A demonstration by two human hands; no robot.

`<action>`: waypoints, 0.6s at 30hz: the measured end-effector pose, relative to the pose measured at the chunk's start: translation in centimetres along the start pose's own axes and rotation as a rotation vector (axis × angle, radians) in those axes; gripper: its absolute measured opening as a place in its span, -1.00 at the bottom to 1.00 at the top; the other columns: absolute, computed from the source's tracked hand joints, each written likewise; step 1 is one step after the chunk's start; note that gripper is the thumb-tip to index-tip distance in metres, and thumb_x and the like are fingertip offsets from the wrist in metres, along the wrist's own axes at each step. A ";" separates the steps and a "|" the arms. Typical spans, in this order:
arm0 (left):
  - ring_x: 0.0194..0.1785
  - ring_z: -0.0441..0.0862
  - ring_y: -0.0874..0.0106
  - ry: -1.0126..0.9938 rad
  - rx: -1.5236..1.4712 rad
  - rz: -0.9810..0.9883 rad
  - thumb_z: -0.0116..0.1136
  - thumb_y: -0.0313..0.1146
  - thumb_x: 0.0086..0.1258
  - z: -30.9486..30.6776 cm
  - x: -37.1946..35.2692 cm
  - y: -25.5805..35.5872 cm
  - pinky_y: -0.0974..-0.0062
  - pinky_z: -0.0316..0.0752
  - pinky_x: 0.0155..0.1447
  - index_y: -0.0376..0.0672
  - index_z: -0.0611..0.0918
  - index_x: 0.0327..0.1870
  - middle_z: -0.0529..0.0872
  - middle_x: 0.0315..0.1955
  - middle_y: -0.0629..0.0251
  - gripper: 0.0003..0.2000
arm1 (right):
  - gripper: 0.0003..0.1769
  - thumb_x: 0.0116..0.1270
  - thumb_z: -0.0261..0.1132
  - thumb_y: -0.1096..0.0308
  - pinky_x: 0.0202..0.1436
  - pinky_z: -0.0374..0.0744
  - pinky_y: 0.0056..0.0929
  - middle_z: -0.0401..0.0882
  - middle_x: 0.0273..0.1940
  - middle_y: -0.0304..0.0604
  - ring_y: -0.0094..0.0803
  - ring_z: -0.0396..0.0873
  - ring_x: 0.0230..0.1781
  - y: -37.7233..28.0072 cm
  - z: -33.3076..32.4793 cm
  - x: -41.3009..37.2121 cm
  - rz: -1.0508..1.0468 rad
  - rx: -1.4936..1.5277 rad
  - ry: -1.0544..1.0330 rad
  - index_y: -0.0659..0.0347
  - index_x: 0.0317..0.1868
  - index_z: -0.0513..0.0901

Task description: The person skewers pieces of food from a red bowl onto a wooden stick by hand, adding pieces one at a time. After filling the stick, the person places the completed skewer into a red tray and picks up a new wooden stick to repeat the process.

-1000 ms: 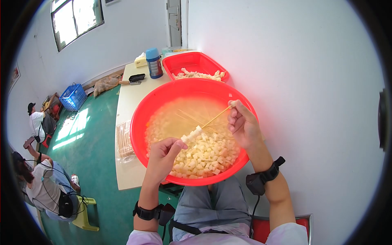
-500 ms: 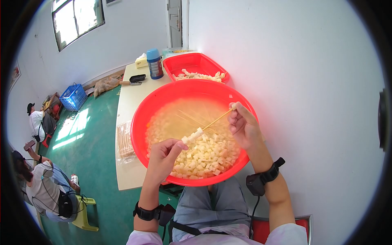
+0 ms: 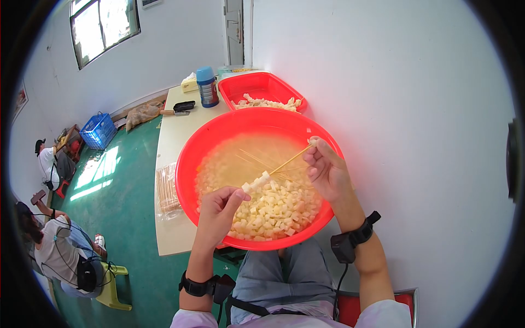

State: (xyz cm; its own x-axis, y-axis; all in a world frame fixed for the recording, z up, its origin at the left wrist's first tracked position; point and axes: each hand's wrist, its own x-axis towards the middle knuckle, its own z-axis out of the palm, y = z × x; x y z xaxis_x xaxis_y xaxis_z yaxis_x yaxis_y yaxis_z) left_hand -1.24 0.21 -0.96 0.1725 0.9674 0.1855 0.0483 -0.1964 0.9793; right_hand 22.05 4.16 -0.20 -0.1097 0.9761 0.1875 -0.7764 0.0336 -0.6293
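A big red basin (image 3: pixel 188 158) sits in front of me, filled with water, loose skewers and several pale food cubes (image 3: pixel 273 208). My right hand (image 3: pixel 326 170) pinches the far end of a thin bamboo skewer (image 3: pixel 285 162) held over the basin. A few cubes (image 3: pixel 256 182) are threaded on its near end. My left hand (image 3: pixel 217 211) grips the skewer's near tip with a cube between thumb and forefinger, just above the heap of cubes.
A red tray (image 3: pixel 257 86) with more pale pieces stands behind the basin, beside a blue-lidded jar (image 3: pixel 206 86). A bundle of skewers (image 3: pixel 165 188) lies on the table's left part. Two people (image 3: pixel 60 251) sit on the green floor at left near a blue crate (image 3: pixel 98 130).
Both hands stay almost still; the skewer with its cubes shifted very slightly toward the left hand.
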 end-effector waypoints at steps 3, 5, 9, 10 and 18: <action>-0.62 0.12 0.77 0.004 -0.001 0.007 -0.02 -0.37 0.31 0.0 0.0 -0.2 0.72 -0.01 -0.56 -0.32 0.59 -0.41 0.29 -0.72 0.59 -0.79 | -0.82 0.27 0.12 0.35 -0.54 0.53 -0.65 0.52 -0.41 -0.28 -0.58 0.52 -0.37 0.1 0.0 -0.1 -0.031 -0.028 -0.010 0.22 -0.16 0.51; -0.62 0.12 0.77 0.003 -0.002 0.008 -0.02 -0.37 0.31 0.0 0.0 -0.3 0.72 -0.01 -0.56 -0.32 0.59 -0.40 0.29 -0.72 0.59 -0.79 | -0.82 0.27 0.11 0.36 -0.53 0.55 -0.65 0.52 -0.41 -0.28 -0.58 0.52 -0.36 0.1 0.2 -0.2 -0.059 -0.058 -0.012 0.22 -0.16 0.51; -0.62 0.13 0.77 -0.007 0.005 0.005 -0.02 -0.37 0.31 0.0 0.0 -0.2 0.73 0.00 -0.56 -0.32 0.60 -0.40 0.30 -0.72 0.59 -0.79 | -0.83 0.26 0.12 0.38 -0.50 0.59 -0.63 0.52 -0.42 -0.26 -0.57 0.52 -0.37 0.3 0.3 -0.2 -0.107 -0.120 -0.015 0.23 -0.16 0.52; -0.61 0.13 0.77 -0.009 0.008 0.005 -0.02 -0.37 0.31 0.0 0.0 -0.2 0.73 0.01 -0.56 -0.32 0.60 -0.39 0.31 -0.72 0.59 -0.79 | -0.83 0.26 0.12 0.38 -0.50 0.59 -0.62 0.52 -0.42 -0.26 -0.57 0.52 -0.38 0.3 0.2 -0.2 -0.116 -0.132 -0.016 0.23 -0.16 0.52; -0.64 0.15 0.69 -0.064 -0.070 -0.044 -0.03 -0.35 0.30 -0.3 0.3 -0.1 0.69 0.06 -0.53 -0.32 0.57 -0.48 0.27 -0.77 0.51 -0.77 | -0.85 0.26 0.13 0.38 -0.54 0.59 -0.62 0.51 -0.44 -0.25 -0.56 0.51 -0.42 0.1 0.4 -0.2 -0.069 -0.144 -0.032 0.24 -0.21 0.53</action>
State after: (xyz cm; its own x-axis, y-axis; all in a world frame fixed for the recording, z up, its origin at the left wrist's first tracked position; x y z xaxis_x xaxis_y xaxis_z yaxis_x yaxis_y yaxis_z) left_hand -1.48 0.53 -0.97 0.2342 0.9622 0.1388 -0.0110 -0.1401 0.9901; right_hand 21.74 3.88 0.04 -0.0804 0.9633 0.2562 -0.6857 0.1330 -0.7156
